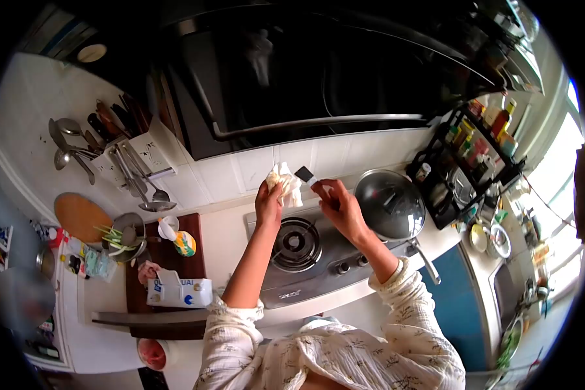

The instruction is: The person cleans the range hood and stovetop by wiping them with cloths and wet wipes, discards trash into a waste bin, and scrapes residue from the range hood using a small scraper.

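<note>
My left hand [268, 203] is closed on a crumpled white tissue [285, 183] with yellowish patches, held up above the back of the stove. Close beside it on the right, my right hand [341, 207] grips a small brush [307, 175] with a flat black head that points toward the tissue. The brush and the tissue look slightly apart. Below both hands lies the left burner [295, 243] of the gas stove [291, 290], with no pan on it. The right fingers hide most of the brush handle.
A lidded pan [390, 205] covers the right burner, its handle [428, 263] jutting forward. On the left, a cutting board [195, 250] bears a tissue pack [179, 292] and a yellow-green packet [184, 244]. Ladles [157, 207] hang by the knife holder [151, 151]. A spice rack [465, 169] stands right.
</note>
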{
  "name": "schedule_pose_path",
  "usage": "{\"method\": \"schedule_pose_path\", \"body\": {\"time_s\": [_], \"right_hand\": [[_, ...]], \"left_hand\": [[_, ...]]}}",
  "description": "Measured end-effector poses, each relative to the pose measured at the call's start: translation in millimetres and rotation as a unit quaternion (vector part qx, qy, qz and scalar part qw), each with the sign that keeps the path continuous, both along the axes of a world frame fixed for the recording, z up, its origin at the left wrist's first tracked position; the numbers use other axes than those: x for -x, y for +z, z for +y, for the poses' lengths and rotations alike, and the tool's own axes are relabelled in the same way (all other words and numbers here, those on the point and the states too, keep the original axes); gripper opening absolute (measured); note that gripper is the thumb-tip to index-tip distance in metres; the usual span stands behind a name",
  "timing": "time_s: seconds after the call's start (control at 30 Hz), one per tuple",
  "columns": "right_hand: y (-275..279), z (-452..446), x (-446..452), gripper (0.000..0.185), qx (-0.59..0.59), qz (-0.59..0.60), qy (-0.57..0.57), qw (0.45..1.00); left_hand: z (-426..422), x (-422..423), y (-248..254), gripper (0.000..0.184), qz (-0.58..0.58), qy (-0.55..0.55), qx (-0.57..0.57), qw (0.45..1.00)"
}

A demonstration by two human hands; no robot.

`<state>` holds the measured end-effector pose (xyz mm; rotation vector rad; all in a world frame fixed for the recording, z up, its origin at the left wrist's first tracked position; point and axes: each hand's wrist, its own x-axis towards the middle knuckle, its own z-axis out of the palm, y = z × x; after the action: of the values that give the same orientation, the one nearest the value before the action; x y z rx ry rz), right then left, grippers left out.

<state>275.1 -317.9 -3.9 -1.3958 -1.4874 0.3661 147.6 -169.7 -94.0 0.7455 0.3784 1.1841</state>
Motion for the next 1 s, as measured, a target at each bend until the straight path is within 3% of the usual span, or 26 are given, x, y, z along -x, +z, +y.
{"method": "schedule_pose_path", "body": {"time_s": [0.13, 0.33, 0.57, 1.0], "right_hand": [[9, 39, -52, 0.029, -0.006, -0.065, 0.025, 0.998], [7, 84, -93, 0.026, -0.098, -0.174, 0.077, 0.977], [-1, 123, -106, 0.024, -0.101, -0.255, 0.039, 0.961], [-13, 132, -103, 0.027, -0.066, -0.320, -0.060, 0.943]], "left_hand": [[31, -51, 2, 0.033, 0.030, 0.023, 0.022, 0.999], [58, -92, 3, 0.036, -0.054, 0.033, 0.041, 0.997], [76, -117, -3, 0.032, -0.099, 0.047, 0.081, 0.991], [86, -127, -9, 0.031, -0.079, 0.030, 0.091, 0.992]]}}
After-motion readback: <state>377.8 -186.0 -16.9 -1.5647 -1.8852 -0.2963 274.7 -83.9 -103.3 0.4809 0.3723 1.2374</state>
